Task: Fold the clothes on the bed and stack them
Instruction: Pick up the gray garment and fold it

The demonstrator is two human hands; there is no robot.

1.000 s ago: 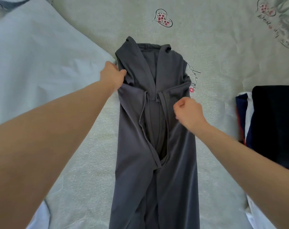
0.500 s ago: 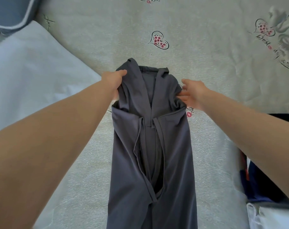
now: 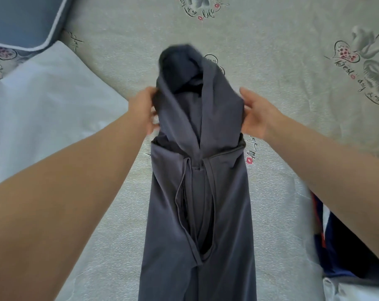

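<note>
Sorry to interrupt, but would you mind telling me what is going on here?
A person is folding a dark grey garment laid lengthwise on the bed. The left hand and right hand each grip a side of its far end, lifted off the bed. Folded clothes lie at the right edge.

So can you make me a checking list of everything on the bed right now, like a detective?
Surface: bed sheet, pale with printed hearts and writing.
Job's things: grey garment, sides folded in, top end lifted off the sheet; folded clothes at the right edge.
Clutter: white cloth on the left; blue pillow top left.
Grippers: left hand and right hand each grip one side of the garment's raised top.
Cables: nothing seen.
Surroundings: nothing seen beyond the bed.
</note>
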